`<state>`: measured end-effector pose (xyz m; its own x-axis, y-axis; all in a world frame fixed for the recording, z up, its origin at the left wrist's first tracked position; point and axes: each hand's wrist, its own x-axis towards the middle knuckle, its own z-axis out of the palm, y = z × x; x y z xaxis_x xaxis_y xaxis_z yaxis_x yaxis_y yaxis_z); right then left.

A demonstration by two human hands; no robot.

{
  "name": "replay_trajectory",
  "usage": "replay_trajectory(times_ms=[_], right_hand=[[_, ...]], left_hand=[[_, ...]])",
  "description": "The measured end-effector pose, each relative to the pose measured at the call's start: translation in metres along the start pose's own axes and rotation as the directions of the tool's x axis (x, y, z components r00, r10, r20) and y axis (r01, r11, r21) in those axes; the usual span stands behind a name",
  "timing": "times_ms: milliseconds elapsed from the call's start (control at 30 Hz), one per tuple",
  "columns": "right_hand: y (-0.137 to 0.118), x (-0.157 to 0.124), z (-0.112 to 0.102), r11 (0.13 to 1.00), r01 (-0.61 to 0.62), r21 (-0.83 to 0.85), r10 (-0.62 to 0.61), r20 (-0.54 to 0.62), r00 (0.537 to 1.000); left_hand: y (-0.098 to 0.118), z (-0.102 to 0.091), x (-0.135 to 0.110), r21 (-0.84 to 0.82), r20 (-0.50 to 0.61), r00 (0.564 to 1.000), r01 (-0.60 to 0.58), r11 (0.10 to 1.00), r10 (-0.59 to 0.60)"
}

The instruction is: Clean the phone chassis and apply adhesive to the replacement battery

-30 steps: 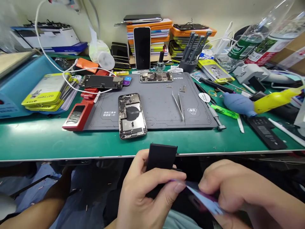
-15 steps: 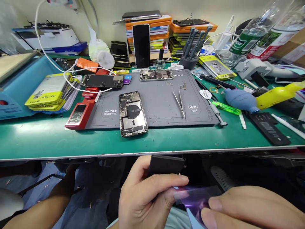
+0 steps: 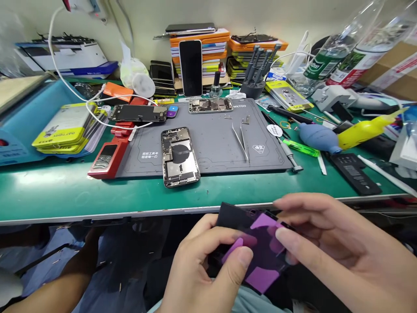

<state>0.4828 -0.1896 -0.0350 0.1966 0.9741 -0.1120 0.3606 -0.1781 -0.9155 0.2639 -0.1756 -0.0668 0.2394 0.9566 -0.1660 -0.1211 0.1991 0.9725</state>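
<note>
Low in front of the bench edge, both of my hands work on a flat black phone battery (image 3: 232,217) and a see-through film with purple tabs (image 3: 262,278). My left hand (image 3: 205,267) is closed on the battery, its thumb and index finger at the purple tab on the left side. My right hand (image 3: 339,248) pinches the film's right side, thumb in front and fingers partly hidden behind. The film lies over or just in front of the battery; I cannot tell whether it sticks. Behind them, an opened phone housing (image 3: 180,156) rests on the grey mat.
Tweezers (image 3: 240,143) lie on the grey mat (image 3: 215,143), with a second phone frame (image 3: 210,105) at its back. A red holder (image 3: 106,161) stands left; a blue air blower (image 3: 317,137) and a screwdriver (image 3: 289,154) lie right. Another person's arm (image 3: 61,278) shows lower left.
My right hand has moved up and inward with the film, now spread across the battery. The battery has turned its broad face towards me. The view has shifted slightly.
</note>
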Motion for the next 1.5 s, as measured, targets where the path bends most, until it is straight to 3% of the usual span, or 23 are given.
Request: replay_trajectory(times_ms=[133, 300, 467, 733, 933, 1067, 1300, 1500], right_hand=[[-0.003, 0.011, 0.001, 0.988, -0.100, 0.122, 0.083, 0.137, 0.987], [-0.011, 0.011, 0.001, 0.983, -0.109, 0.147, 0.083, 0.175, 0.981], [-0.015, 0.013, 0.000, 0.980, -0.143, 0.137, 0.098, 0.292, 0.951], [-0.023, 0.021, 0.005, 0.978, -0.181, 0.108, 0.134, 0.348, 0.928], [-0.029, 0.026, 0.011, 0.996, -0.082, 0.030, 0.067, 0.329, 0.942], [-0.025, 0.024, 0.013, 0.989, 0.089, -0.120, -0.062, 0.214, 0.975], [-0.027, 0.022, 0.022, 0.950, 0.227, -0.217, -0.217, 0.068, 0.974], [-0.016, 0.020, 0.023, 0.953, 0.234, -0.192, -0.233, 0.025, 0.972]], left_hand=[[-0.002, -0.004, 0.001, -0.085, 0.113, 0.981, 0.168, 0.982, -0.158], [0.001, -0.007, 0.001, -0.150, 0.157, 0.947, 0.302, 0.941, -0.279], [0.003, -0.004, 0.002, -0.175, 0.132, 0.942, 0.329, 0.928, -0.310], [0.002, 0.001, 0.001, -0.284, 0.110, 0.934, 0.356, 0.890, -0.339], [-0.002, 0.005, 0.000, -0.412, 0.119, 0.939, 0.342, 0.844, -0.323], [-0.002, 0.007, 0.001, -0.494, 0.111, 0.934, 0.348, 0.797, -0.339], [-0.005, 0.010, 0.000, -0.509, 0.073, 0.942, 0.317, 0.800, -0.327], [-0.007, 0.002, 0.000, -0.501, 0.175, 0.914, 0.402, 0.766, -0.365]])
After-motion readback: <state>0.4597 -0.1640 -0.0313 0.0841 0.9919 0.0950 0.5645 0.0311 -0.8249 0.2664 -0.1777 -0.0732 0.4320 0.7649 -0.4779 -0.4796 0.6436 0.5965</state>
